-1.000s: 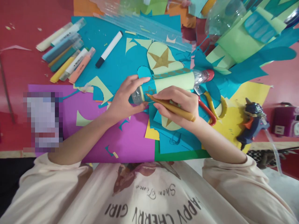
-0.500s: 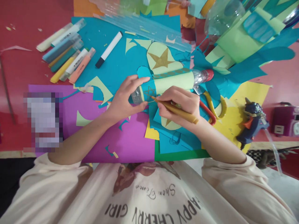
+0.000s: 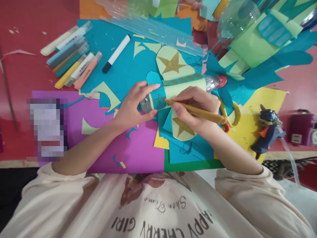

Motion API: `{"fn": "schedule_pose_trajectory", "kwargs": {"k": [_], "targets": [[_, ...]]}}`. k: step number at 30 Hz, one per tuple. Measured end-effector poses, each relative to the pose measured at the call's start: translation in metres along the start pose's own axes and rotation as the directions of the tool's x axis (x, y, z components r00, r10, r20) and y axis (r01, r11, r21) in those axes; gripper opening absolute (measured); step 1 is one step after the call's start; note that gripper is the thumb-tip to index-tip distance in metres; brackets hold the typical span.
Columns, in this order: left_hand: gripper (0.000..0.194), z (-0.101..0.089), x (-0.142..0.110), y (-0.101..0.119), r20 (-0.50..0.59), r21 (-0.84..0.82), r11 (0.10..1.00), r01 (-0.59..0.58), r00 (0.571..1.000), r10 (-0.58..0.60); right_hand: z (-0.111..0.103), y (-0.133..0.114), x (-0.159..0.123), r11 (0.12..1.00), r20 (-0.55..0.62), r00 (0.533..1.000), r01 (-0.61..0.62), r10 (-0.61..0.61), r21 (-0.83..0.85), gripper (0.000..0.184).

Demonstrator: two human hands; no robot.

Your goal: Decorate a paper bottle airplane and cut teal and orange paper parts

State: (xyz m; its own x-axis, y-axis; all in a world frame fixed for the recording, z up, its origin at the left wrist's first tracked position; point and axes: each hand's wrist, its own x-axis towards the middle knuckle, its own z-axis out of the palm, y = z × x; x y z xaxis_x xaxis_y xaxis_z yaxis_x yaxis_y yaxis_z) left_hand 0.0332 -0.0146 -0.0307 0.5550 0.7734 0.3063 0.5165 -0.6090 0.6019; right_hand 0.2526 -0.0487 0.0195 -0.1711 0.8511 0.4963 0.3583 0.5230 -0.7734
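A plastic bottle point(image 3: 213, 82) with a red cap lies on its side, wrapped in pale green and blue paper. My left hand point(image 3: 137, 104) grips its base end, thumb and fingers on opposite sides. In my right hand point(image 3: 198, 105) is a brownish-gold marker point(image 3: 201, 113), its tip touching the blue paper band point(image 3: 155, 96) at a star outline. Pale green paper wings with gold stars stick out on both sides: the upper wing point(image 3: 173, 62) shows whole, while the lower wing point(image 3: 182, 127) is partly behind my right hand.
Several markers point(image 3: 71, 59) lie at the upper left, and a white marker with a black cap point(image 3: 116, 53) rests on blue paper. Yellow-handled scissors point(image 3: 236, 115) and a glue gun point(image 3: 267, 130) are to the right. A phone point(image 3: 47, 129) lies at left; paper scraps are scattered around.
My right hand and the marker have shifted right and slightly up along the star, uncovering more of the lower wing. The star outline has more gold inside. My left hand keeps its grip.
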Motion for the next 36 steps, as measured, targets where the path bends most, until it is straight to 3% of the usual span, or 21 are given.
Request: {"fn": "schedule_pose_trajectory", "kwargs": {"k": [4, 11, 17, 25, 30, 36], "targets": [[0.063, 0.0012, 0.0, -0.0017, 0.0, -0.014, 0.999, -0.042, 0.999, 0.042, 0.0017, -0.0006, 0.0, 0.998, -0.018, 1.0, -0.003, 0.004, 0.064, 0.004], [0.06, 0.0017, 0.0022, -0.0024, 0.002, 0.03, 0.995, -0.093, 0.996, 0.093, 0.0027, -0.0009, 0.0014, 1.0, 0.002, 1.0, -0.003, 0.003, 0.003, 0.006], [0.059, 0.0002, 0.0045, 0.0007, 0.016, -0.022, 1.0, 0.011, 1.0, -0.011, 0.0031, 0.0016, 0.0019, 0.999, 0.012, 0.999, 0.037, -0.036, -0.03, 0.008], [0.063, -0.0025, 0.0065, 0.0035, 0.05, -0.03, 0.999, 0.043, 0.998, -0.042, 0.0015, 0.0037, 0.0012, 0.998, 0.037, 0.998, 0.05, -0.049, -0.047, 0.01], [0.058, 0.0005, 0.0041, 0.0003, -0.009, -0.039, 0.999, -0.013, 1.0, 0.013, 0.0025, 0.0028, 0.0011, 1.0, -0.013, 1.0, 0.022, -0.021, 0.001, 0.006], [0.06, 0.0018, 0.0028, -0.0044, -0.029, 0.005, 0.99, -0.139, 0.99, 0.139, 0.0014, 0.0055, -0.0001, 1.0, 0.014, 1.0, 0.005, -0.006, 0.009, 0.008]]}}
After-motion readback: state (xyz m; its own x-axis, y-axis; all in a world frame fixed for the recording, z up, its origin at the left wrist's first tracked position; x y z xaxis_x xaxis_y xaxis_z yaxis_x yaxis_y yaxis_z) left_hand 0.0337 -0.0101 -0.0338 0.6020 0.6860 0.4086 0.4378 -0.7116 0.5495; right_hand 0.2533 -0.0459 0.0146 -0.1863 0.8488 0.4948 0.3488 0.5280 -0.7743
